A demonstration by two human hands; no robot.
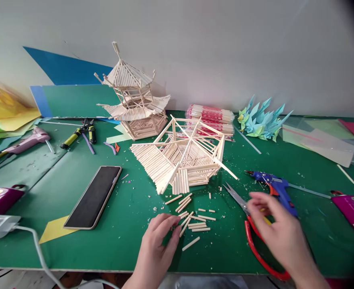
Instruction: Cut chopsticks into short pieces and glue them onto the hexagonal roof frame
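My left hand (161, 240) is low over the table, thumb and forefinger closed around the near end of a short wooden stick (186, 225). Several more cut sticks (198, 225) lie loose beside it. Above the red-handled scissors (251, 233) is my right hand (275, 228), slightly blurred, with its fingers curled; whether they hold anything is unclear. The scissors' blades point up and left. Just beyond the loose pieces stands a partly roofed stick frame (181, 158), its left slope covered with sticks and its other sides showing bare beams.
A stick pagoda (137, 100) stands behind, next to bundled sticks (210, 120) and blue folded paper (264, 120). A blue glue gun (273, 186) lies right. A phone (93, 196), pliers (82, 132), a pink glue gun (29, 143) and a white cable (40, 253) are left.
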